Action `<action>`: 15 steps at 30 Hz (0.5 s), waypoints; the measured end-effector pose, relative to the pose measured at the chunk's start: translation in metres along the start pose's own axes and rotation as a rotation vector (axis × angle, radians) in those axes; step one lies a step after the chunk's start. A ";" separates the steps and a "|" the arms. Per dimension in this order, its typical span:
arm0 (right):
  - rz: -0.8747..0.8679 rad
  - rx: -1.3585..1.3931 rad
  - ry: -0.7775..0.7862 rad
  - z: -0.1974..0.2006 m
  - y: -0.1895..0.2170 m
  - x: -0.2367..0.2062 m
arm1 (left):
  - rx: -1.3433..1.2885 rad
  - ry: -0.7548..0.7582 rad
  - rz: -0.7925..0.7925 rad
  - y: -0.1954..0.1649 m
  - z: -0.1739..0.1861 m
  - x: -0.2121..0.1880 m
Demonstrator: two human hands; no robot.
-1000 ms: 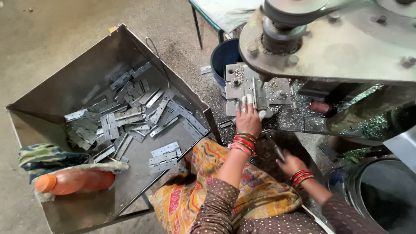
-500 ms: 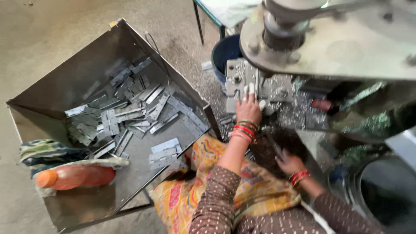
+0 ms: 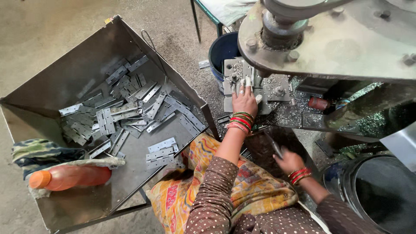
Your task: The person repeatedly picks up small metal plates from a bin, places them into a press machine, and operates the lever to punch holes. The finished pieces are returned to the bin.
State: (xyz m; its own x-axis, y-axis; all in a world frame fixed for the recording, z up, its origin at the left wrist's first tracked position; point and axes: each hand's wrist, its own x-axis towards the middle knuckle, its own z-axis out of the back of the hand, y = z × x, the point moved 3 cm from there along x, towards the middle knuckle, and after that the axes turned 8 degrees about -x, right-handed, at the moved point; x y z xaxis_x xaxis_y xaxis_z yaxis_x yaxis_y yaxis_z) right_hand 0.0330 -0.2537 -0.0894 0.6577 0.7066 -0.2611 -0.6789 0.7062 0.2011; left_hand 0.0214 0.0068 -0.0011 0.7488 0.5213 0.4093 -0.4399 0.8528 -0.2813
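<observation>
Left hand flat on the plate at the press.
Its fingers lie spread on the metal, pinching nothing; the right hand is closed round a dark rod lower down (red bangles on both wrists). Hinges fill the tray well to the left, beside an orange bottle.

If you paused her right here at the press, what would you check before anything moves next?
1. Left hand out from under the press head: not ok, its fingers lie on the die plate.
2. Part seated on the plate: cannot tell, the hand covers it.
3. Right hand away from the die: ok, low by her lap, gripping a dark handle.
4. Metal plates in the tray: ok, plenty.
</observation>
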 end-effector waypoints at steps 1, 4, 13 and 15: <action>-0.020 0.011 0.010 -0.006 0.001 -0.002 | -0.022 0.038 0.018 0.000 0.000 0.001; -0.030 -0.014 -0.102 -0.017 0.005 -0.005 | -0.082 0.144 0.079 0.000 -0.005 -0.003; -0.047 -0.114 0.140 -0.025 -0.041 0.018 | -0.267 -0.275 0.003 0.013 0.055 -0.122; -0.029 -0.143 0.136 -0.014 -0.058 0.029 | -0.267 -0.314 0.208 0.049 0.072 -0.160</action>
State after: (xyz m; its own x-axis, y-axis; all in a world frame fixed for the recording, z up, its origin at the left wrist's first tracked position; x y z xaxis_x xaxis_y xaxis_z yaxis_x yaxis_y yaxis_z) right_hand 0.0869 -0.2751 -0.1219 0.6339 0.6669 -0.3917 -0.7063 0.7055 0.0582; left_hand -0.1552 -0.0321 -0.0182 0.4533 0.6997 0.5522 -0.3910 0.7128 -0.5823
